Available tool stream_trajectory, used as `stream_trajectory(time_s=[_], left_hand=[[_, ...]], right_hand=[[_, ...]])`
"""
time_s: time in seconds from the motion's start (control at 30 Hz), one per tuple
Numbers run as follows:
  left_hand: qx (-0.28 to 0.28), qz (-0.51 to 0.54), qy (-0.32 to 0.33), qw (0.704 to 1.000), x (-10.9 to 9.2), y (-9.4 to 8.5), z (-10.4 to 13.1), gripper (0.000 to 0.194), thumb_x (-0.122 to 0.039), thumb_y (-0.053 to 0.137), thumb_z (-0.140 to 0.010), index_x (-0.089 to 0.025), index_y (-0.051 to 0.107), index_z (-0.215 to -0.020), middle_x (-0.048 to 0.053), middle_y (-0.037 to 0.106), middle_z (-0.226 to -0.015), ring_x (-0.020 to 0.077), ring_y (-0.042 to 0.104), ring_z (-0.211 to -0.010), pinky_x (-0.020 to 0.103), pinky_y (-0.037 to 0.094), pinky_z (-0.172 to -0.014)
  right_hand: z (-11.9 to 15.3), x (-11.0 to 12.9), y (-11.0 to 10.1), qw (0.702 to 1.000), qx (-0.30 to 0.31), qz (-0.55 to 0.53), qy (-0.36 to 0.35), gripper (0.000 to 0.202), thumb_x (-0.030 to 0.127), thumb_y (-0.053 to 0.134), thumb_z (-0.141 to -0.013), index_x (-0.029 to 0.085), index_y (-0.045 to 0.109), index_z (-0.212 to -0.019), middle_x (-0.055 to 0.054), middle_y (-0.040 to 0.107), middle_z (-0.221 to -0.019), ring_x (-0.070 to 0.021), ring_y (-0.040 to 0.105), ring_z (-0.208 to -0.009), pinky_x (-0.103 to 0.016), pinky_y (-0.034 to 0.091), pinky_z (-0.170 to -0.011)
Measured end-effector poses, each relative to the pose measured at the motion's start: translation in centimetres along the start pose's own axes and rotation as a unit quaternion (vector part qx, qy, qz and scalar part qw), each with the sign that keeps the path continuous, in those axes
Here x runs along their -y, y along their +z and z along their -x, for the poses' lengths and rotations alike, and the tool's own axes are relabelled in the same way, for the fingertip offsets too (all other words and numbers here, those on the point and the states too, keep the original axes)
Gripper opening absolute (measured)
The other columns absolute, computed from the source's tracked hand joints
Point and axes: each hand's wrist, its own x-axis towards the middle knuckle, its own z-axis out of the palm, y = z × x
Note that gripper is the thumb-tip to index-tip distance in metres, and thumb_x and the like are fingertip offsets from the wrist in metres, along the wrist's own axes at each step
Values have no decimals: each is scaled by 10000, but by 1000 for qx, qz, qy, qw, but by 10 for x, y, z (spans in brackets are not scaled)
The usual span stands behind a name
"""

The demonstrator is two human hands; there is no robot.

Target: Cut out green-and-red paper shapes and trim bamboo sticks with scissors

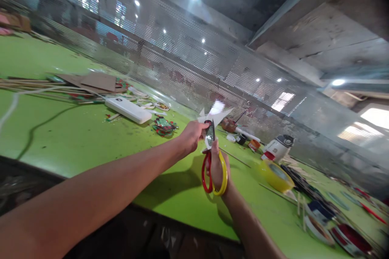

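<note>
My right hand is closed round scissors with one red and one yellow handle loop. The blades point up and away, against a white piece of paper with a dark and shiny green patterned part. My left hand pinches the left side of this paper beside the blades. Both hands are raised over the green table. My left fingertips are partly hidden behind the paper.
A white power bank with a cable lies left, near sticks, cardboard and shiny green cut pieces. Yellow tape, small paint pots, a white container and open tins stand right. Perforated mesh rises behind.
</note>
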Motion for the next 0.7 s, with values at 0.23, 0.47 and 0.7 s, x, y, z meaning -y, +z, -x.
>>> stream_trajectory(time_s=[0.23, 0.47, 0.7], left_hand=[[1, -76, 18, 997, 0, -1, 0, 76, -49, 584, -711, -119, 610, -727, 38, 618, -677, 115, 537, -574, 237, 376, -557], [24, -104, 25, 994, -2, 0, 7, 57, -60, 607, -703, -116, 612, -715, 15, 589, -626, 104, 526, -547, 221, 336, -538], [35, -127, 29, 991, -6, 0, 9, 47, -68, 608, -700, -112, 601, -717, 29, 602, -644, 115, 525, -533, 231, 330, -523]], right_hand=[[-2, 5, -5, 998, 42, -27, -23, 603, 705, 331, -808, 181, 520, -576, 30, 439, -385, -105, 419, -322, -229, 383, -371], [-4, 7, -10, 998, 55, -5, -38, 644, 702, 266, -828, 205, 422, -449, 8, 443, -367, -121, 472, -334, -236, 414, -399], [-3, 4, -7, 999, 37, 1, -29, 601, 714, 290, -814, 218, 450, -516, 12, 462, -382, -124, 433, -329, -250, 368, -372]])
